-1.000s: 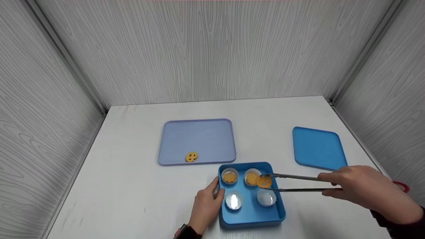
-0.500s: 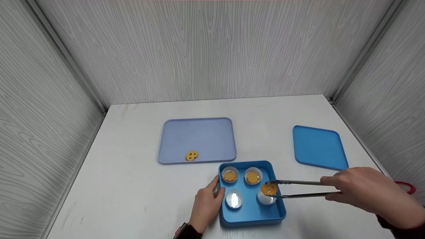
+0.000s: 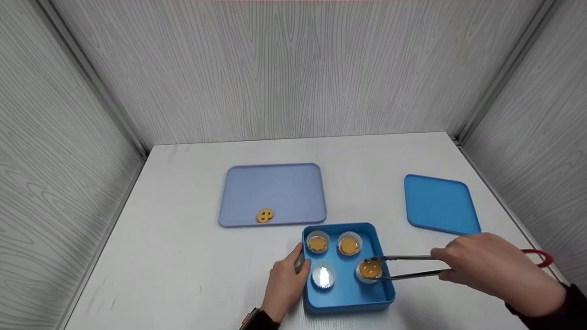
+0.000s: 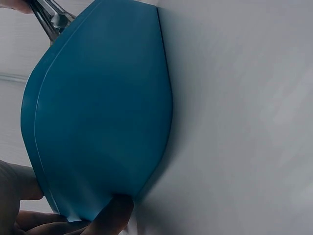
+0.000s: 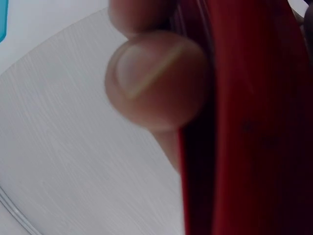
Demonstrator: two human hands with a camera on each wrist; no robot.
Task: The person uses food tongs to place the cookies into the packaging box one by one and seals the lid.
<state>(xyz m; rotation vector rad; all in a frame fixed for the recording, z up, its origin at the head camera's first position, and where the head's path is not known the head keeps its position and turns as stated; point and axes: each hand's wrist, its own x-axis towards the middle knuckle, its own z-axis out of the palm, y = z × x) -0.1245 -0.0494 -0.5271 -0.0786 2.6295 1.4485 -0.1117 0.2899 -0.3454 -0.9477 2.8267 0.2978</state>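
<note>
My right hand (image 3: pixel 488 266) grips metal tongs (image 3: pixel 412 257) with red handles (image 5: pixel 259 117), which fill the right side of the right wrist view. The tongs' tips stand either side of a round yellow cookie (image 3: pixel 369 269) in the right front foil cup, inside a blue box (image 3: pixel 344 298). Yellow cookies lie in the back left cup (image 3: pixel 317 243) and the back right cup (image 3: pixel 349 244). The front left cup (image 3: pixel 323 276) shows only its shiny bottom. My left hand (image 3: pixel 284 284) holds the box by its left wall; its fingertips (image 4: pixel 115 215) press the blue side in the left wrist view.
Behind the box, a pale lavender tray (image 3: pixel 275 188) bears one pretzel-shaped yellow cookie (image 3: pixel 264 215) near its front edge. A flat blue lid or tray (image 3: pixel 441 204) lies at the right. Wood-grain panels (image 3: pixel 293 68) enclose the white table (image 3: pixel 160 256).
The tongs have carried the cookie from beside the back right cup forward and down into the right front cup. My left hand and the box have stayed put.
</note>
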